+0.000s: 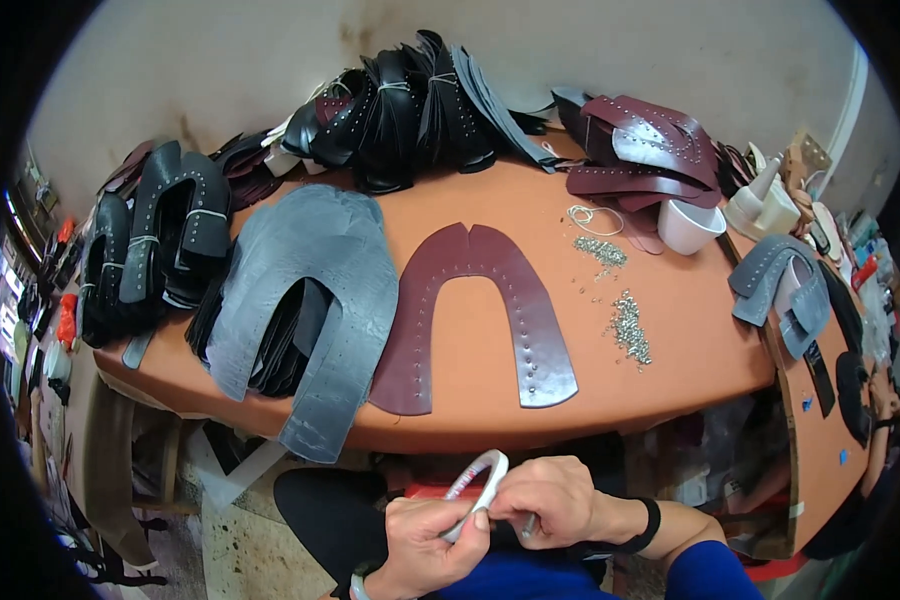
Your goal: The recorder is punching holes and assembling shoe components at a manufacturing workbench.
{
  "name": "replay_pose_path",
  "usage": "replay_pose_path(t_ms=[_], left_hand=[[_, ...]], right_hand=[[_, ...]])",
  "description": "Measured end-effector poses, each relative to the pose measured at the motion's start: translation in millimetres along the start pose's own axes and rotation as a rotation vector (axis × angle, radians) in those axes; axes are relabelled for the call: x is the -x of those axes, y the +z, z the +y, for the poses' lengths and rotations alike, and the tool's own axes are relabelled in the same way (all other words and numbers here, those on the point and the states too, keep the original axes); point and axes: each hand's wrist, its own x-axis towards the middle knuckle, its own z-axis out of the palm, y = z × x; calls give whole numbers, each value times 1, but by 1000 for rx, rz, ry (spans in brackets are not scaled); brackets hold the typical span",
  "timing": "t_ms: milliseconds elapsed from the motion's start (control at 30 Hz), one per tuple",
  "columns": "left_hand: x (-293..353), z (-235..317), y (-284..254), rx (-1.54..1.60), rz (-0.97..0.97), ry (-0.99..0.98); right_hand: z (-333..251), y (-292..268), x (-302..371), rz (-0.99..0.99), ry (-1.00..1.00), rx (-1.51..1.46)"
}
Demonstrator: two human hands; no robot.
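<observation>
Over my lap, below the table's front edge, a narrow white ring that looks like a roll of tape [494,482] is between my hands. My left hand [428,542] grips its lower side, with the thumb along it. My right hand [550,502] has its fingers bent and pinched at the ring's right side; the fingertips are partly hidden. Just beyond on the table lies a burgundy U-shaped leather piece [400,335] with small studs along its inner edge. To its left, a grey U-shaped leather piece [355,345] rests over a dark stack.
Two heaps of small metal studs [630,330] lie right of the burgundy piece, near a white cup [690,228] and a loop of cord [595,219]. Tied black leather bundles [395,110] line the back. Burgundy pieces [650,140] are piled back right. Another person's hand [882,395] shows far right.
</observation>
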Motion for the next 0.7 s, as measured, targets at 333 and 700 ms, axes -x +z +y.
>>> replay_pose_path(t_ms=[333,700], left_hand=[[5,-9,-21,311,-48,-368],[-3,-48,18,367,-202,-144]], right_hand=[[-3,-50,-24,259,490,-412],[-12,-78,-11,-15,844,-447]])
